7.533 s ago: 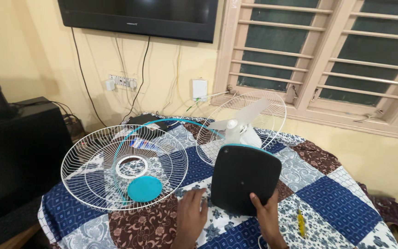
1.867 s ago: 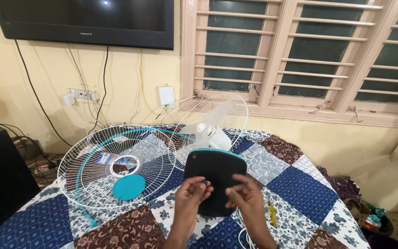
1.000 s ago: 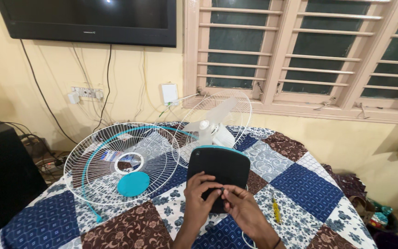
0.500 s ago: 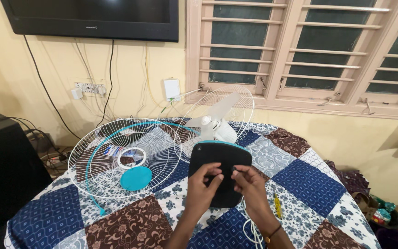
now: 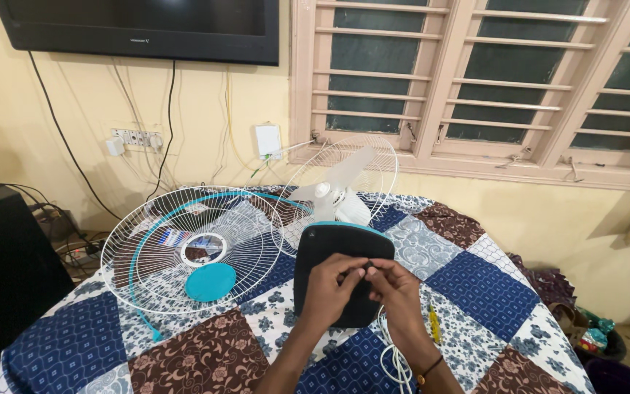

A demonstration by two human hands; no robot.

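left hand (image 5: 327,287), right hand (image 5: 397,290): fingers pinch something tiny | over black fan base (image 5: 340,252) | front grille (image 5: 197,246) left, screwdriver (image 5: 434,323) right

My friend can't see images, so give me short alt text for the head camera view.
A person's left hand and right hand meet, fingertips pinched together, over the dark base of a dismantled table fan on a patchwork quilt. A white wire guard and teal cap lie left; the white blades sit behind.
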